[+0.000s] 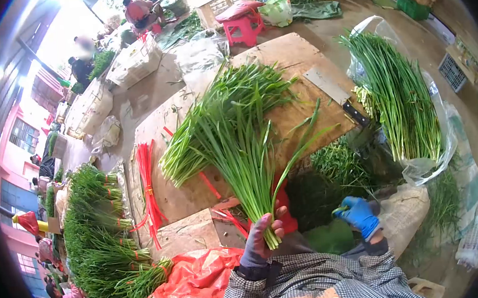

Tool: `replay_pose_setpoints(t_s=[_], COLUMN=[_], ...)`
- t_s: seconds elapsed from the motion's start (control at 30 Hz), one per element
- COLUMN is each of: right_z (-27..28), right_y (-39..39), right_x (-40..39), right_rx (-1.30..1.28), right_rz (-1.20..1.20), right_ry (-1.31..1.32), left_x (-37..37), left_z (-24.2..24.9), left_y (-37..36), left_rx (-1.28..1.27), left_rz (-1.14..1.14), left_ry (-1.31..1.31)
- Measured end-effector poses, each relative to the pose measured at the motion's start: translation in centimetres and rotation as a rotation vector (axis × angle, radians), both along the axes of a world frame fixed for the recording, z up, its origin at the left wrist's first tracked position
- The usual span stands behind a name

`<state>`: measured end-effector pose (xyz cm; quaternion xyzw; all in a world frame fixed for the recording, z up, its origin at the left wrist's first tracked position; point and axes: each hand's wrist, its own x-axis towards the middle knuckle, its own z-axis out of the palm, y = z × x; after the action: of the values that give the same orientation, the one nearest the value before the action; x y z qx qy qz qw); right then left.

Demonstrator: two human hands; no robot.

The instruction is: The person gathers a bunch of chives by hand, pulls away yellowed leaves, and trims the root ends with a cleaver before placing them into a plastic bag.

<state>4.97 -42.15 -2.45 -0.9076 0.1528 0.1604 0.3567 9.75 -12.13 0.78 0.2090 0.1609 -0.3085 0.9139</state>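
My left hand (259, 241), in a greyish glove, is closed around the pale stem ends of a bunch of garlic chives (245, 165). The leaves fan up and away over the board, and one long stalk bends out to the right. Under and behind it lies a loose pile of garlic chives (186, 152) on the wooden board (303, 117). My right hand (359, 216), in a blue glove, is held low on the right, apart from the bunch. Its fingers are curled together with a yellowish-green bit at the tips, too small to name.
A cleaver (335, 92) lies at the board's right edge. Red ties (148, 188) lie on the left. Tied bunches (97, 225) line the far left, beside a red plastic bag (198, 279). More chives (396, 94) rest on plastic at right. A pink stool (241, 24) stands behind.
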Motion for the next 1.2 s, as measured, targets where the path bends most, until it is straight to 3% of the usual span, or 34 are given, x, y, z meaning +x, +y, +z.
replay_pose_setpoints(t_s=[0.03,0.1,0.2,0.27,0.37,0.43,0.6,0.7,0.8,0.87,0.93,0.97,1.07,1.13,1.17,1.2], right_z=[-1.2,-3.8,-1.6,1.6,3.5,5.8,4.4,3.2,2.9,2.2,2.2,2.5,4.0,4.6,4.7,4.6], right_y=[0.7,2.1,4.0,5.1,7.2,9.7,12.9,12.8,12.4,12.4,12.5,12.6,13.0,13.3,13.0,12.6], right_x=[-0.1,-0.3,0.6,1.7,2.0,2.5,3.3,3.2,2.9,2.8,2.9,2.9,2.8,2.3,2.0,2.0], right_rx=[-0.003,0.041,0.185,0.113,0.254,0.538,0.63,1.03,1.053,1.038,0.902,0.905,0.874,1.174,1.177,0.961], right_rz=[0.007,0.119,0.116,0.23,0.32,0.409,0.348,0.054,0.032,0.04,0.078,0.081,0.078,-0.104,-0.096,0.103], right_ry=[-0.007,-0.442,-0.242,-0.108,-0.122,-0.477,-0.303,-0.058,-0.117,-0.121,-0.144,-0.142,-0.146,-0.103,-0.105,-0.317], left_x=[0.0,0.0,-0.1,0.1,0.2,0.2,0.0,-0.1,-0.3,-1.2,-1.4,-1.7,-1.3,-1.2,-1.2,-0.9], left_z=[-0.2,-0.3,-0.2,0.5,0.1,-0.1,-0.7,-0.9,-2.1,-2.8,-2.0,-1.1,-1.5,-1.3,-0.9,-0.6], left_y=[0.0,0.0,0.1,-0.2,-0.3,-0.5,-0.6,0.1,0.9,1.0,0.1,-0.1,0.3,0.5,0.7,1.0], left_rx=[0.001,0.002,-0.06,-0.172,-0.161,-0.143,-0.022,-0.031,-0.285,-0.153,0.427,0.514,0.509,0.473,0.37,0.271], left_rz=[-0.003,0.001,0.03,0.019,0.013,0.017,0.023,0.079,0.108,0.14,0.127,0.088,-0.008,0.032,-0.026,-0.07], left_ry=[-0.015,-0.031,0.012,0.009,0.015,0.013,-0.078,-0.011,0.039,0.055,-0.228,-0.232,-0.172,-0.147,-0.142,-0.144])
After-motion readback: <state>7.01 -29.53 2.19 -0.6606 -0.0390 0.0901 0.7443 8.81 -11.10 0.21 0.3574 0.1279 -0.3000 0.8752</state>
